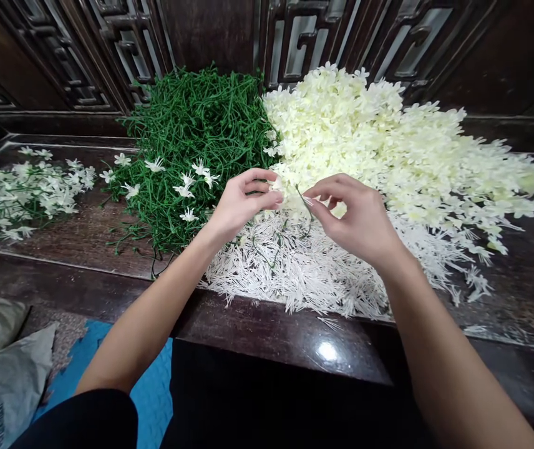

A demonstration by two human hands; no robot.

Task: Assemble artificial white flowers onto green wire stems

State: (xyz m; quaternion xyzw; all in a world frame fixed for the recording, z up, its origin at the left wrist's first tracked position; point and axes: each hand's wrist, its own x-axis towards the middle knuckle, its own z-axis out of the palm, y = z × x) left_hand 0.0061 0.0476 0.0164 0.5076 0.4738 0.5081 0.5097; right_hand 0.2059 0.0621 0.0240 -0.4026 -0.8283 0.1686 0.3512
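My right hand is closed in a pinch on a thin green plastic flower stem. White tips show at the pinch; whether they are stamens or fingernails is unclear. Facing it, my left hand is raised with fingers curved and the thumb apart from them. Pale petals show by its fingertips, seemingly from the pile behind. Beneath both hands spreads a layer of white stamen pieces, with a few loose green stems on top. Behind them rises a heap of cream artificial petals.
Left of the petals is a mound of green stems with several assembled white flowers on it. More flowers lie far left on the dark wooden bench. A carved wooden back stands behind. Sacks and blue matting lie below.
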